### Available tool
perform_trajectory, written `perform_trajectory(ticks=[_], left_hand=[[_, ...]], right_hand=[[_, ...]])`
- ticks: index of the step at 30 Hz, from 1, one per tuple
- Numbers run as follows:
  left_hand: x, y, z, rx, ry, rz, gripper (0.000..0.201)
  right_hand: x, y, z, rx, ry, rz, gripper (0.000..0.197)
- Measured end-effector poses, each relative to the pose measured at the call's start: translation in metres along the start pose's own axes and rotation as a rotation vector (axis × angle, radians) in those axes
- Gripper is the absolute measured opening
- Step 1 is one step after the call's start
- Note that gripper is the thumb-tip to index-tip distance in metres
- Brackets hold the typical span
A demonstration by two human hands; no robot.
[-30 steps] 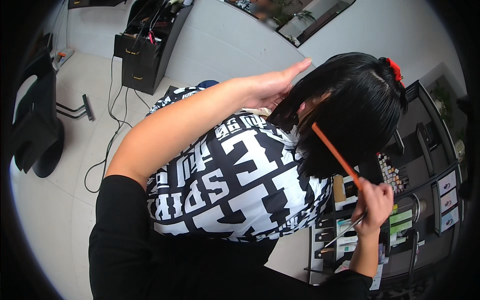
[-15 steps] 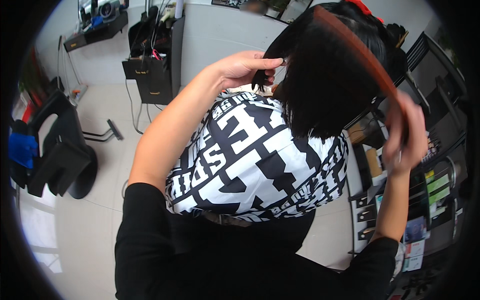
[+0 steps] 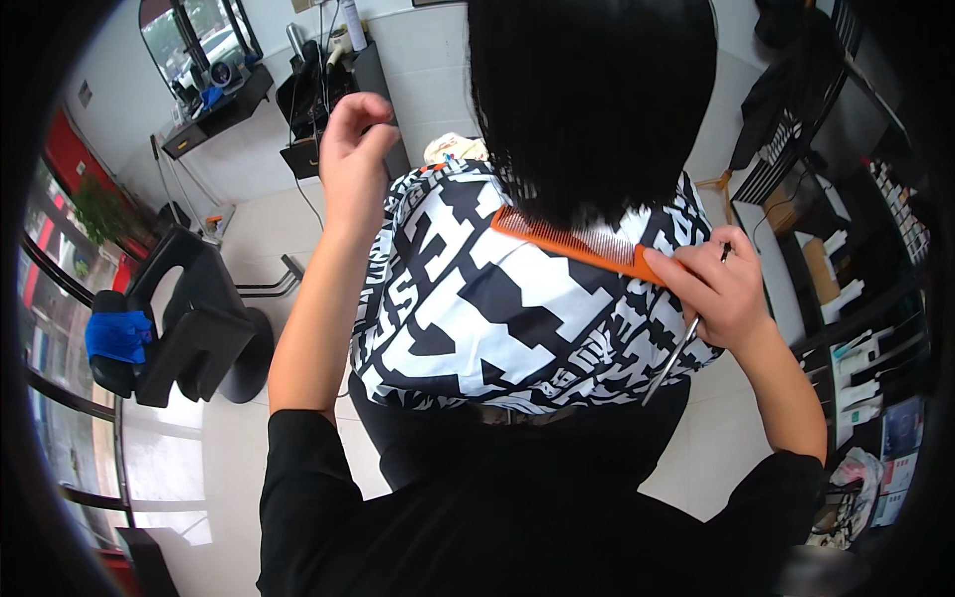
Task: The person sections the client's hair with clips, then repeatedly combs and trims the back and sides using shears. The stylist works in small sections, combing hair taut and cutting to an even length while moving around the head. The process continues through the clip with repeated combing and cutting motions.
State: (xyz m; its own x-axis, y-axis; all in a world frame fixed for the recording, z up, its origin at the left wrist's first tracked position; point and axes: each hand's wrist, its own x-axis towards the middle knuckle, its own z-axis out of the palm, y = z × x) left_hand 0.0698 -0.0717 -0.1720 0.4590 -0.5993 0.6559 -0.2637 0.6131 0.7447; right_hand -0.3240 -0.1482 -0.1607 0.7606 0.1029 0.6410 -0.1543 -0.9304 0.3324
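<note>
In front of me is a person with straight dark hair [image 3: 597, 99] that hangs down to the neck. A black-and-white lettered cape [image 3: 477, 298] covers the person's shoulders and back. My right hand [image 3: 721, 289] grips an orange comb [image 3: 572, 247] by its end, just under the hair's lower edge and in front of the cape. The same hand also holds slim metal scissors [image 3: 671, 363], their blades pointing down and left; the finger loops are mostly hidden. To the left of the hair my left hand [image 3: 358, 159] is raised, fingers loosely curled and apart from the thumb, holding nothing.
At left stands a black salon chair [image 3: 204, 308] with a blue cloth [image 3: 117, 336] on it. A black tool cart [image 3: 373, 90] and a wall shelf [image 3: 219, 111] with a mirror are beyond. Shelves with boxes [image 3: 900, 463] line the right side.
My left hand has let go of a lock of hair and moved left. My right hand has brought the comb down from the head to below the hair's ends. The view has shifted too.
</note>
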Motion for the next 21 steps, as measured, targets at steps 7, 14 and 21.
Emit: perform_trajectory(ticks=[7,14,21], left_hand=[[0.008,0.038,0.037,-0.46,-0.356,-0.764,0.021],[0.013,0.038,0.048,-0.704,-0.487,-0.758,0.021],[0.013,0.016,0.041,-0.866,-0.62,-0.745,0.019]], right_hand=[[0.05,0.076,-0.027,0.362,0.334,0.082,0.034],[0.059,0.12,0.006,0.652,0.322,0.272,0.023],[-0.006,0.083,0.015,0.199,0.161,-0.066,0.039]])
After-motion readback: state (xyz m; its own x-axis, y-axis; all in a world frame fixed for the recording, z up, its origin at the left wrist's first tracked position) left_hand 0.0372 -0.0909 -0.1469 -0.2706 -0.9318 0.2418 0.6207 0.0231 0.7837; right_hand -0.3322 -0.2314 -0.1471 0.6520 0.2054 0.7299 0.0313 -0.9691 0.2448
